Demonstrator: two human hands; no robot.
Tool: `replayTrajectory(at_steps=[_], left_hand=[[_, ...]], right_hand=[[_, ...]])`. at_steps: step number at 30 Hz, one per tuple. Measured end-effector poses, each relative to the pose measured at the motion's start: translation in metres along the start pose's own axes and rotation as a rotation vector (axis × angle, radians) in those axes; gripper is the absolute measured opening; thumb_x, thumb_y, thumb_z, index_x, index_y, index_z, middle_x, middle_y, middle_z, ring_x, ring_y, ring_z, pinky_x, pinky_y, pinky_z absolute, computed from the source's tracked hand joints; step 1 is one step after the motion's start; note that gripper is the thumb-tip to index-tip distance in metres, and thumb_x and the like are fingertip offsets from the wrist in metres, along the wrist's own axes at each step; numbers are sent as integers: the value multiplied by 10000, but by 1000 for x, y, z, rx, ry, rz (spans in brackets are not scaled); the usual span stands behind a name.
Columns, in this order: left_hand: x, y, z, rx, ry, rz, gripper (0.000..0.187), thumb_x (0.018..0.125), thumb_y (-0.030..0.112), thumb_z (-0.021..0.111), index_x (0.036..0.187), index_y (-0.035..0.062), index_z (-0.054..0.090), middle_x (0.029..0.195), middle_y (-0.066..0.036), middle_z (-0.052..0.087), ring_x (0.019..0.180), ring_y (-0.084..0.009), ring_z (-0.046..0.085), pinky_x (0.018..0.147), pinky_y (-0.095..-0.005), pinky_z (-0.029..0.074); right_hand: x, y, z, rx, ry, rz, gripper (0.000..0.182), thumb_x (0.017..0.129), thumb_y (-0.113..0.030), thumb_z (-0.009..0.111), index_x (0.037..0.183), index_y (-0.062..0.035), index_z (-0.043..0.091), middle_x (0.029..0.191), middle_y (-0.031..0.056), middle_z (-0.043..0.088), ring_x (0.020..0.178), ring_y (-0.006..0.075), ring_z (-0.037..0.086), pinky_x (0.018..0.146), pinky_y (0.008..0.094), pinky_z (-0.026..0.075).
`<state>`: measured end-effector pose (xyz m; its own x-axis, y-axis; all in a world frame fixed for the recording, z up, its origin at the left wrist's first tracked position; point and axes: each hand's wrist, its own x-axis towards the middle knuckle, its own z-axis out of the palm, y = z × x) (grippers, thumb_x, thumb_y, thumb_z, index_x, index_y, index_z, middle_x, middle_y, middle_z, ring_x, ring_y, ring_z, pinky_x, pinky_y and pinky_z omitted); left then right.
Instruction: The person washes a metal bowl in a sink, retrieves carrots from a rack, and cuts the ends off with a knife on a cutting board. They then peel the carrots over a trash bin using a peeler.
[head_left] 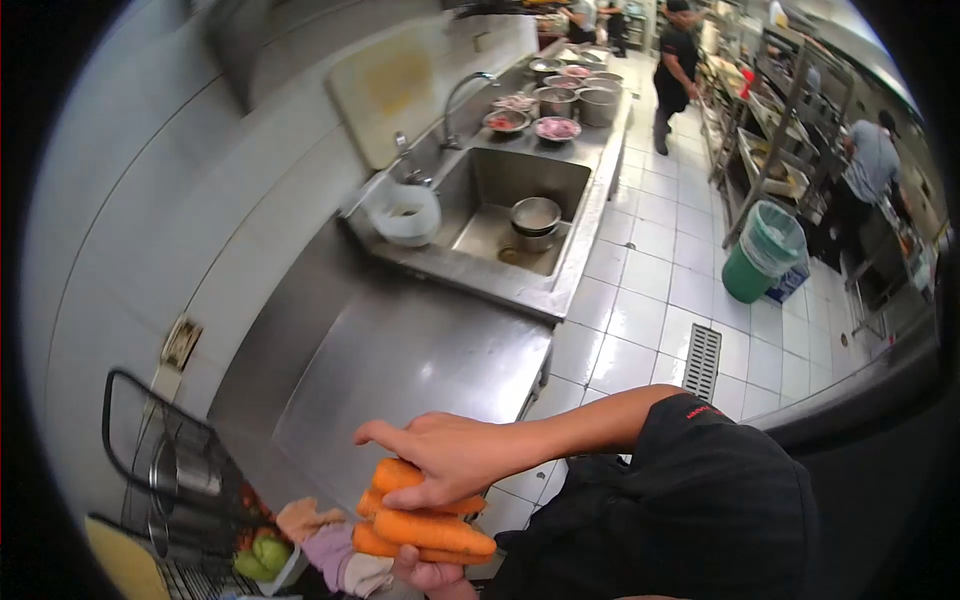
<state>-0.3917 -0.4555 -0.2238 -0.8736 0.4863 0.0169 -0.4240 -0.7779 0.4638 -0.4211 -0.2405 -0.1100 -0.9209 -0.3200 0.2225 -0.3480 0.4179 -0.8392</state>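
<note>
Several orange carrots (432, 531) are bunched together at the bottom middle of the head view. My right hand (455, 455) grips the bunch from above, thumb pressed on a carrot and index finger stretched out to the left. Below, my left hand (432, 574) is closed around the lower carrots; most of it is cut off by the frame edge. A purple and pink cloth (335, 550) lies just left of the carrots. The bare steel counter (420, 345) stretches beyond my right hand.
A sink (480, 225) holds stacked metal bowls (535, 215); a white tub (408, 213) stands on its edge. Bowls of food (557, 129) line the far counter. Green vegetables (263, 556) and a steel pot (185, 470) sit lower left. A green bin (765, 250) and people (678, 70) are across the aisle.
</note>
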Motion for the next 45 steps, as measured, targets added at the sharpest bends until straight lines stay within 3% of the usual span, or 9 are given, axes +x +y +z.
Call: replayTrajectory(at_steps=[19,24,30,31,32,34,36,37,45], left_hand=[[278,-339,160,-322,-441,-727,841,824,228,689,1477,41,194,1503,-189,265,1317,-390,402,1107,-601,296],[340,-401,187,-253,-385,-735,857,826,215,681,1485,26,166,1501,-198,270,1312,-414,408,1088,-622,313],[433,-513,258,-180,-490,-812,852,793,247,684,1474,31,220,1449,-219,353,1274,-428,449,1056,-619,362],[445,-533,277,-152,-502,-843,841,787,249,678,1468,30,237,1432,-224,373,1262,-430,462,1050,-616,374],[456,-552,296,-150,-532,-880,824,791,242,670,1463,24,246,1428,-226,379,1260,-433,462,1049,-614,374],[476,-595,337,-137,-586,-942,791,800,228,654,1453,12,264,1420,-230,392,1256,-439,463,1047,-611,375],[495,-644,363,-211,-664,-1081,720,832,232,613,1423,-24,289,1331,-317,459,1204,-451,506,1038,-557,398],[497,-664,381,-198,-631,-1073,688,844,238,600,1405,-34,310,1288,-341,484,1163,-447,539,1030,-533,412],[515,-767,423,-239,-540,-989,714,809,235,617,1380,-65,313,1271,-303,492,1190,-429,511,1024,-550,412]], right_hand=[[-235,170,-376,-413,792,397,175,842,-137,638,972,-47,712,730,138,687,645,224,670,635,334,527],[-370,349,-486,-567,794,1035,150,762,-120,601,790,-25,714,750,200,667,707,381,640,664,452,516],[-614,448,-362,-468,772,1603,354,756,-196,622,1090,-84,658,1101,205,634,1022,380,598,878,455,487],[-669,474,-293,-456,1063,1485,226,742,-200,626,874,-32,701,778,187,682,691,313,662,665,427,534],[-682,455,-258,-403,921,1659,187,737,-191,607,763,-25,690,680,164,660,598,266,643,559,388,513],[-709,425,-179,306,877,2001,199,736,-186,606,791,-13,689,729,184,674,705,337,660,642,432,524],[-769,431,-43,-404,18,1848,256,790,-248,581,855,-45,723,800,168,694,747,321,680,679,459,534],[-776,417,-18,-390,-112,1772,254,787,-251,584,849,-46,721,792,164,693,741,318,678,677,456,532],[-849,447,-207,77,-65,1716,244,768,-274,607,805,-55,708,726,131,679,693,293,666,661,434,518]])
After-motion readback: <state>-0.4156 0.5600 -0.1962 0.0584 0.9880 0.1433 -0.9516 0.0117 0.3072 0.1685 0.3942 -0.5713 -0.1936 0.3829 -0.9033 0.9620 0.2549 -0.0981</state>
